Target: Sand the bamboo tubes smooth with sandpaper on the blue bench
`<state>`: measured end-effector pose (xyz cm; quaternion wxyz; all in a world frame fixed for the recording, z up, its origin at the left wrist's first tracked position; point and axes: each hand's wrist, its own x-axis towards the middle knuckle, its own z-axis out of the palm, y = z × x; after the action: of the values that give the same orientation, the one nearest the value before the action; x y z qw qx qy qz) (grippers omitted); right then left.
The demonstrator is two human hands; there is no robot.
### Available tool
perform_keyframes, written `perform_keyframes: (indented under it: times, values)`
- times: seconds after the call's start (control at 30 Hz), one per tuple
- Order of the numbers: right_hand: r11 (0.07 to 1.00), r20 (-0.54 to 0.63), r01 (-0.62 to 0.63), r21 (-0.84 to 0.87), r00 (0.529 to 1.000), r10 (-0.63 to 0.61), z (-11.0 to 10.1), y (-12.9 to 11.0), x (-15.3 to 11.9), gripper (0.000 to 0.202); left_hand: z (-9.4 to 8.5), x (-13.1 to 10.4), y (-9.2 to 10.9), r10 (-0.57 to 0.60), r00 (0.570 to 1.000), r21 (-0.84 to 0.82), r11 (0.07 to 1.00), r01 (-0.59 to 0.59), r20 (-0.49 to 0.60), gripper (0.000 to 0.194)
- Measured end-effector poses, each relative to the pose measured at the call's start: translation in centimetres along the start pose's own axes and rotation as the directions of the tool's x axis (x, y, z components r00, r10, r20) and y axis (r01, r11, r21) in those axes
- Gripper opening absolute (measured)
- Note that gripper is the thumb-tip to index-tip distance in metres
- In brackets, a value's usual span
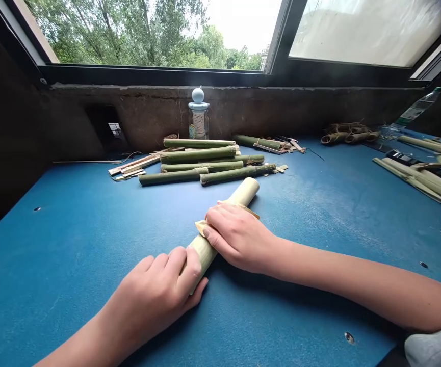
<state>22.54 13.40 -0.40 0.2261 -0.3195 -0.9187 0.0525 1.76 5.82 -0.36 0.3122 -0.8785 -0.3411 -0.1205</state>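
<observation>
A pale, peeled bamboo tube lies slantwise over the blue table, its far end pointing up and to the right. My left hand is closed round the near end, thumb underneath. Farther along the tube, my right hand presses a tan sheet, apparently sandpaper, over the top of it. The sheet's corners stick out on both sides of my fingers, and the rest is hidden under my palm. Just beyond the tube's far end lie several green bamboo pieces.
Split bamboo strips lie at the back left. A jar with a blue lid stands by the wall below the window. Toward the right are brown bamboo tubes, a plastic bottle and long pale strips on the blue table.
</observation>
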Motion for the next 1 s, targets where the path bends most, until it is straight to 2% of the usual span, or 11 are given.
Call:
perform_keyframes:
  times: [0.1, 0.2, 0.33, 0.47, 0.6, 0.77, 0.9, 0.97, 1.0]
  values:
    - [0.998, -0.054, -0.059, -0.028, 0.997, 0.058, 0.5, 0.0, 0.0, 0.039, 0.0, 0.0, 0.0, 0.007, 1.000, -0.009, 1.000, -0.007, 0.005, 0.024]
    - [0.999, -0.071, 0.032, -0.034, 0.997, -0.035, 1.2, 1.0, 0.0, 0.045, 0.1, -0.2, 0.1, -0.027, 1.000, -0.018, 0.999, 0.027, 0.000, 0.027]
    - [0.990, -0.038, 0.141, -0.021, 0.989, -0.141, 1.4, 2.1, -0.1, 0.049, 0.4, -0.4, 0.1, -0.048, 0.999, -0.018, 0.999, 0.048, -0.013, 0.025]
    - [0.968, 0.018, 0.245, 0.047, 0.969, -0.246, 0.6, 2.6, -0.2, 0.057, 0.7, -0.4, 0.0, -0.067, 0.998, -0.057, 0.996, 0.065, -0.019, 0.025]
    - [0.955, 0.118, 0.279, 0.106, 0.950, -0.290, -0.4, 3.3, -0.2, 0.065, 0.8, -0.5, -0.2, -0.067, 0.998, -0.104, 0.992, 0.066, -0.012, 0.027]
    - [0.927, 0.188, 0.317, 0.203, 0.916, -0.354, -2.3, 4.3, -0.1, 0.057, 0.9, -0.9, -0.2, -0.086, 0.996, -0.150, 0.985, 0.087, 0.012, 0.031]
    - [0.886, 0.192, 0.352, 0.303, 0.888, -0.418, -2.8, 4.5, -0.2, 0.055, 1.0, -1.2, -0.6, -0.151, 0.983, -0.244, 0.954, 0.172, 0.102, 0.032]
    - [0.883, 0.172, 0.367, 0.291, 0.888, -0.426, -2.3, 5.2, -0.1, 0.059, 1.1, -1.2, -1.2, -0.197, 0.952, -0.280, 0.924, 0.260, 0.232, 0.031]
    - [0.889, 0.162, 0.370, 0.268, 0.893, -0.420, -2.0, 5.9, 0.0, 0.059, 1.0, -1.1, -1.6, -0.226, 0.916, -0.278, 0.904, 0.323, 0.331, 0.030]
